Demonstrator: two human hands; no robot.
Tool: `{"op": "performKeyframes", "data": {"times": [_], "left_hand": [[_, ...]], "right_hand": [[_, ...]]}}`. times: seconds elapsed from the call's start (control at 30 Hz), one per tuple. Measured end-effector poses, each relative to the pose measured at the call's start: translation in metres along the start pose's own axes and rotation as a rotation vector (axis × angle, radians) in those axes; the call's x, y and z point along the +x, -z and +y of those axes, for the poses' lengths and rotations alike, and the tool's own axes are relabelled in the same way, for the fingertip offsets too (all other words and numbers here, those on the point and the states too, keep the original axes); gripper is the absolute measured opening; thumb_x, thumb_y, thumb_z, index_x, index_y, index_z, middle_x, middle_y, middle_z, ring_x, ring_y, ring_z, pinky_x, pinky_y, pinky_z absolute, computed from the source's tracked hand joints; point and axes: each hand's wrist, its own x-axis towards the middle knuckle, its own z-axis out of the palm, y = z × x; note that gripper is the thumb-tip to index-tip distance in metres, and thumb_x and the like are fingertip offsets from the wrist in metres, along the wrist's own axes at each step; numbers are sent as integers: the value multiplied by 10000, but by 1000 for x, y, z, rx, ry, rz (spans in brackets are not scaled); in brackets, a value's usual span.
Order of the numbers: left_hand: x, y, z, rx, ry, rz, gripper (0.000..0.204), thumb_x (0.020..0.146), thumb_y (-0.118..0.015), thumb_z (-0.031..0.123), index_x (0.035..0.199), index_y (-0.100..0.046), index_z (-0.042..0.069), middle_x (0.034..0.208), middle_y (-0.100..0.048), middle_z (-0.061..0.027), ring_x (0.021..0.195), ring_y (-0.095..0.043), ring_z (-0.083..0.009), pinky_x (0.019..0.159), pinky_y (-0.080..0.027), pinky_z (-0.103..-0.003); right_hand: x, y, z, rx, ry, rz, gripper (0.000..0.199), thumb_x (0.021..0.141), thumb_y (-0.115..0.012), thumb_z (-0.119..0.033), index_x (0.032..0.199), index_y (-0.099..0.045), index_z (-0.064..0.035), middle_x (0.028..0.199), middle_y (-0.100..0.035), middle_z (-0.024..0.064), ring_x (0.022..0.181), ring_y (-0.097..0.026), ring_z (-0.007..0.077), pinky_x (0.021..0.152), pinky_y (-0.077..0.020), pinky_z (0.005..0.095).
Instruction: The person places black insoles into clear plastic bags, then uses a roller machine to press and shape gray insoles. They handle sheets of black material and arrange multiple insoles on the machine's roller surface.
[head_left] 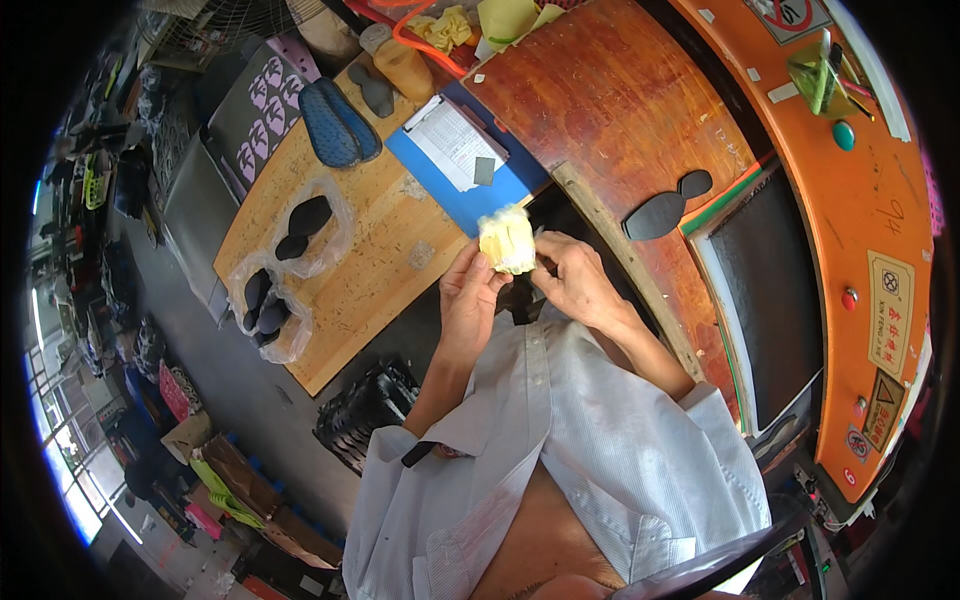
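Observation:
A small pale yellow wad, bright and ruffled at its edges, is up in front of my shirt; whether it is cloth or foam I cannot tell. My left hand pinches its lower left side between thumb and fingers. On the other side, my right hand has its fingers curled against the wad's right edge. Just beyond the hands lies a blue clipboard bearing printed sheets and a small grey square.
On the wooden table at left are dark sole-shaped pieces on clear plastic bags and blue insoles. To the right, a black sole-shaped piece rests on a reddish-brown board, beside an orange machine panel with buttons. Crumpled yellow cloths lie at the far edge.

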Motion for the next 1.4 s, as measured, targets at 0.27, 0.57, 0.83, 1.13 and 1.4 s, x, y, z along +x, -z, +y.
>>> {"op": "performKeyframes", "data": {"times": [0.27, 0.57, 0.83, 1.13, 1.4], "left_hand": [[-6, 1, 0, 53, 5, -20, 350, 1081, -582, 178, 1350, -600, -47, 1220, -691, -114, 1041, -665, -160, 840, -533, -297], [-26, -32, 46, 196, -103, 11, 283, 1009, -691, 112, 1203, -647, -89, 1085, -710, -118, 921, -665, -117, 775, -537, -268], [-36, -118, 148, 77, -501, -1028, 309, 899, -826, 246, 897, -738, -51, 799, -733, -148, 628, -694, -228, 595, -571, -328], [-66, -154, 142, -30, -768, -768, 106, 902, -662, 25, 832, -699, -45, 736, -702, -195, 569, -663, -255, 512, -509, -342], [-43, -67, 59, 404, -702, -14, 225, 1044, -503, 87, 1159, -634, -55, 932, -693, -151, 799, -650, -216, 746, -537, -351]], "right_hand": [[3, 4, -22, 588, -299, 82, 310, 1051, -606, -160, 1259, -641, 67, 1097, -718, 108, 935, -651, 135, 830, -539, 290], [11, 18, -77, 509, -336, -5, 187, 1003, -717, -153, 991, -738, 32, 841, -733, 31, 772, -638, 61, 671, -521, 263], [11, 62, -174, 960, 850, -176, 214, 940, -738, -137, 847, -722, 55, 789, -697, 156, 578, -662, 267, 483, -508, 350], [2, 51, -201, 974, 838, -61, 291, 1034, -658, -142, 859, -716, 83, 736, -679, 159, 501, -605, 241, 449, -482, 317], [78, 33, -91, 210, 527, 735, 228, 987, -647, -191, 872, -687, 2, 805, -685, 193, 662, -674, 315, 568, -509, 406]]}}
